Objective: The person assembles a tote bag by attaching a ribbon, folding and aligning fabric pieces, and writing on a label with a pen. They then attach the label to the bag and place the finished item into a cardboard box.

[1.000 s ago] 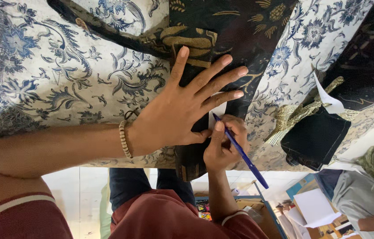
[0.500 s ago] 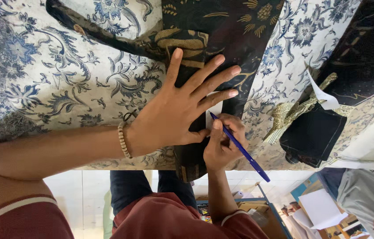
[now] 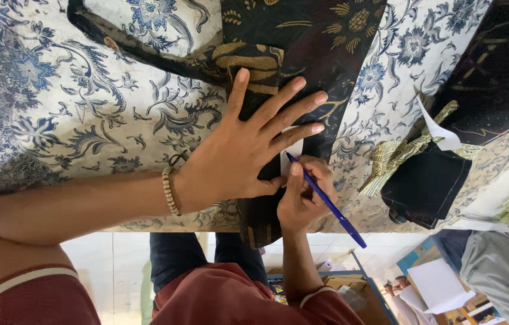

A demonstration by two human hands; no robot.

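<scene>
Dark cloth (image 3: 302, 54) on the desk (image 3: 56, 108) looks thin, limp, prone to creep: left hand (image 3: 236, 156) spread flat pins it, right hand (image 3: 302, 198) pinches blue pen (image 3: 326, 201) beside white card (image 3: 293, 153).

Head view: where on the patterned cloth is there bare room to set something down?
Free: the blue-and-white floral cloth left of the left hand, bordered by the dark strap above. Crowded: the dark gold-patterned fabric, the right hand with blue pen, and folded black pieces rightward.

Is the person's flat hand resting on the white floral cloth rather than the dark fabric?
No, the left hand lies spread on the dark patterned fabric.
</scene>
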